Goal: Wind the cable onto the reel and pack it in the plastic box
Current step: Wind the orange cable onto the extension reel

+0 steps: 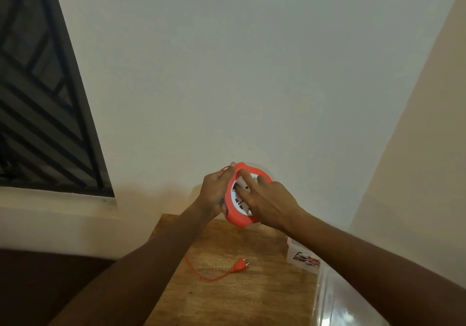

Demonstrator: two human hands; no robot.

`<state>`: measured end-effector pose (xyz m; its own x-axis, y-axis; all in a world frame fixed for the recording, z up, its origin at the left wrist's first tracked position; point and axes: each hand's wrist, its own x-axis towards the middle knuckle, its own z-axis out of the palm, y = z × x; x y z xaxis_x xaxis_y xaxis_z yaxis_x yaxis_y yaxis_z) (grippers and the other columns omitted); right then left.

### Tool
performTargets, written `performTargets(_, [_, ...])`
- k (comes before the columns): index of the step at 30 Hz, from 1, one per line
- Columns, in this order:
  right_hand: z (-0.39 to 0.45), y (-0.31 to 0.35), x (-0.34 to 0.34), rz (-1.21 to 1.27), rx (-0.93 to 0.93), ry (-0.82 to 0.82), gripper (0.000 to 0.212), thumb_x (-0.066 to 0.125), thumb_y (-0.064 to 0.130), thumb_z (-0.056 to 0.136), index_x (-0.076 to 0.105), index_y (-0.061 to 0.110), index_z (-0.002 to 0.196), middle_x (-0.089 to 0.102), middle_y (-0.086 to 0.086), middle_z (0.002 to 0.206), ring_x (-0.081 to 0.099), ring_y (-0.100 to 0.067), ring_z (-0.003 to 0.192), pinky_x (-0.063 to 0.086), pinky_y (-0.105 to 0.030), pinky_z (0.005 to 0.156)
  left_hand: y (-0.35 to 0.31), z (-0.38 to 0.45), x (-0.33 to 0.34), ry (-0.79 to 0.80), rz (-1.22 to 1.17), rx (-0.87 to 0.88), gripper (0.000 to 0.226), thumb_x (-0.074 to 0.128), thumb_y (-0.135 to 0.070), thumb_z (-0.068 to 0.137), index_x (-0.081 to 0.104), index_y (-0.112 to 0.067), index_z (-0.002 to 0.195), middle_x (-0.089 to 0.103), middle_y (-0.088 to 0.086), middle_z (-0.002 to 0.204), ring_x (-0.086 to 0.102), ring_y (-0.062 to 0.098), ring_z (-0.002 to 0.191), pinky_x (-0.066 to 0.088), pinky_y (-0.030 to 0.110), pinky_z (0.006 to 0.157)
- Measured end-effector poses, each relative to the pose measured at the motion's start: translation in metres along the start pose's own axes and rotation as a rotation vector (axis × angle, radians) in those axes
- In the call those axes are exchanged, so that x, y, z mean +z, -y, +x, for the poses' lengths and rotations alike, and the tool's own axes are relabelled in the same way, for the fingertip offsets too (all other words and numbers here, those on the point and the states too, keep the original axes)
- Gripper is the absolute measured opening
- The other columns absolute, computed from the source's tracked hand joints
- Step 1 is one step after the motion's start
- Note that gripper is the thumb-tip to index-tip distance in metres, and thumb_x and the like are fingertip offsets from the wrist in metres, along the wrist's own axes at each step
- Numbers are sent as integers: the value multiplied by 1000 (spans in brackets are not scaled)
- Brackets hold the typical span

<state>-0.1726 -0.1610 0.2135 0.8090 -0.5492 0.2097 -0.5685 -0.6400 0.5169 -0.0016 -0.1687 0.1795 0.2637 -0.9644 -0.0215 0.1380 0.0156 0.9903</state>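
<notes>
Winding nearly done: left hand (214,194) grips reel (239,218), right hand (269,202) fingers spread on it; plug (239,266) still on bench (227,300)

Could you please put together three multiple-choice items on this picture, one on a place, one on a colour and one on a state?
1. Where does the plug lie?
A. on the wooden table
B. inside the plastic box
C. in the left hand

2. What colour is the reel's rim?
A. blue
B. orange-red
C. green

3. How is the reel held?
A. it rests flat on the table
B. it hangs from the window
C. it is held up in the air by hands

Answers:
1. A: the plug and the loose end of the cable rest on the table.
2. B: the reel has an orange-red rim round a white face.
3. C: the left hand grips its edge while the right hand lays fingers on its face, above the table.
</notes>
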Motion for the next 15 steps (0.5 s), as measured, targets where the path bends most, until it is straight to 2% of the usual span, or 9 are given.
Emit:
performTargets(3, [-2,-6,0,-28,-130,-64,86,90,35,65,52,8,137,48,-18,143,64,-39,104,59,-50,72,0,0,4,9,-1,-24,46,59,-53,97,69,-19,127,77,6,119,76,32,102,62,51,94])
performTargets(6, [-2,-12,6,-2,-162,-29,85,83,39,74,44,10,143,47,-15,144,60,-38,113,57,-49,81,1,-2,5,37,9,-14,46,59,-52,98,69,-18,128,78,7,118,77,32,101,61,52,94])
performTargets(8, [-3,-17,9,26,-192,-26,82,80,41,76,44,11,143,49,-12,144,59,-36,115,56,-49,84,0,-2,4,65,11,-31,45,58,-50,99,70,-16,126,78,8,116,77,33,99,63,50,91])
performTargets(11, [-3,-23,13,-29,-283,-101,72,79,46,74,56,13,134,58,-8,134,64,-30,103,59,-43,72,-1,-2,4,118,9,-57,38,58,-48,100,73,-16,116,80,9,108,79,30,90,66,40,75])
performTargets(13, [-5,-22,19,-37,-258,-179,71,79,48,72,58,13,131,60,-7,130,65,-30,99,59,-41,67,-3,-1,5,123,23,-44,36,59,-46,100,73,-16,115,80,9,108,79,30,90,66,39,74])
performTargets(15, [-6,-18,24,30,-147,-272,75,83,48,67,59,10,128,62,-11,125,67,-33,96,59,-43,65,-5,0,7,118,23,-4,37,60,-46,100,72,-17,119,80,8,110,78,33,95,66,45,83])
